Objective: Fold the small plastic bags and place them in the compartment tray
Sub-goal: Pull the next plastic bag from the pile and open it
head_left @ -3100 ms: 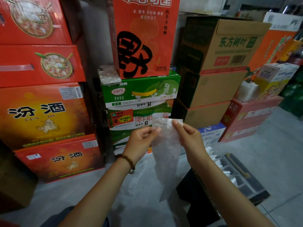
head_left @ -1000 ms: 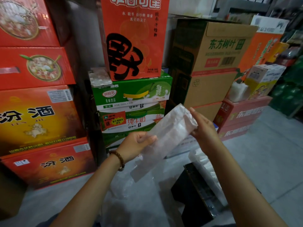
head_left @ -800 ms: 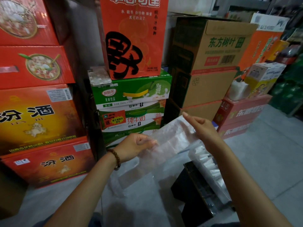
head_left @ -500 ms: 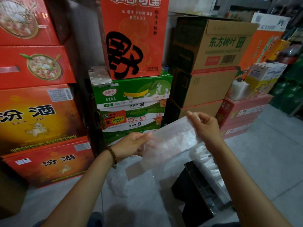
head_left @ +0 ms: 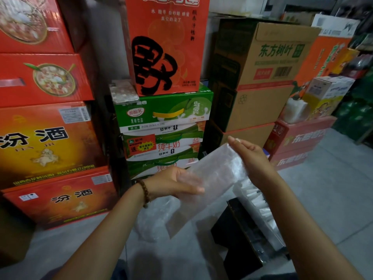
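A small translucent plastic bag (head_left: 218, 174) stretches slanted between my hands in mid-air. My left hand (head_left: 173, 181) lies under its lower part, thumb on top, palm up. My right hand (head_left: 250, 156) grips the upper right edge, fingers pointing up. Below my right forearm stands the compartment tray (head_left: 256, 207), holding several folded white bags in its slots; my arm hides much of it. A heap of loose clear plastic bags (head_left: 155, 217) lies on the floor under my left wrist.
Stacked cartons close in ahead: red boxes (head_left: 46, 138) at left, green milk boxes (head_left: 163, 126) in the middle, brown cardboard boxes (head_left: 260, 77) at right. A black box (head_left: 238, 243) supports the tray. Grey tiled floor (head_left: 327, 188) spreads to the right.
The bag went from hanging upright to lying slanted across my hands. My left hand slid under it with its palm turned up, while my right hand stayed on the upper end.
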Demonstrator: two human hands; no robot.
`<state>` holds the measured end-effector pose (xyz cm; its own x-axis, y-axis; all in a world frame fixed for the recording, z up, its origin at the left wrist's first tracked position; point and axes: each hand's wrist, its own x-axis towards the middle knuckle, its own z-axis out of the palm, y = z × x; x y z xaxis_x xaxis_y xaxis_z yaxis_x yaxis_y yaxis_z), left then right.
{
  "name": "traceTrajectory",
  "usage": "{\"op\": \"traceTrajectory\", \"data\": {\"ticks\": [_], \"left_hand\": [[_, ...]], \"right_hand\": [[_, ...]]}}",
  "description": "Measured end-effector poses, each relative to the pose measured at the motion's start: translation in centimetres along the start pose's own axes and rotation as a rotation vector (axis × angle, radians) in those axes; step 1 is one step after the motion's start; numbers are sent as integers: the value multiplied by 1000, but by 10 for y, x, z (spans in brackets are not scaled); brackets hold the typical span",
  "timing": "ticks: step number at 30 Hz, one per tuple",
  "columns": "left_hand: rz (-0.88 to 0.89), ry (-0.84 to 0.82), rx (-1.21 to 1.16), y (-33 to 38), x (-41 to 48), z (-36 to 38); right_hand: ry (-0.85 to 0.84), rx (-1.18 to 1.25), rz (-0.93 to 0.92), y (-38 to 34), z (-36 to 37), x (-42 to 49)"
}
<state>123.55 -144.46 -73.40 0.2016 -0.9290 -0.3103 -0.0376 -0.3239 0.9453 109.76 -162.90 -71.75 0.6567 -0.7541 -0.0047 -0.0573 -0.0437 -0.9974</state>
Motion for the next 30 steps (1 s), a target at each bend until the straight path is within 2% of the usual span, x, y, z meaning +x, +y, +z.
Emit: {"op": "traceTrajectory", "data": {"ticks": [3,6,7,11,13,18,23,30], "left_hand": [[42,70,-14,1,2,3],[111,235,-67,1,4,3],[134,289,-94,1,5,3],[213,499,-177,-1,13,4],[228,546,-203,-3,15,4],[273,538,-262,1,12,4],[233,636,-325,1,9,-7],[283,660,-330,4,5,-10]], "right_hand": [[-99,195,131,0,-2,3],[-227,516,226,-4,1,1],[-239,539,252,-5,7,-2],[-306,319,243,5,35,-9],[-256,241,200,8,42,-12],[-201,133,75,3,41,-18],[-281,55,61,1,42,-22],[-252,120,54,0,44,-23]]}}
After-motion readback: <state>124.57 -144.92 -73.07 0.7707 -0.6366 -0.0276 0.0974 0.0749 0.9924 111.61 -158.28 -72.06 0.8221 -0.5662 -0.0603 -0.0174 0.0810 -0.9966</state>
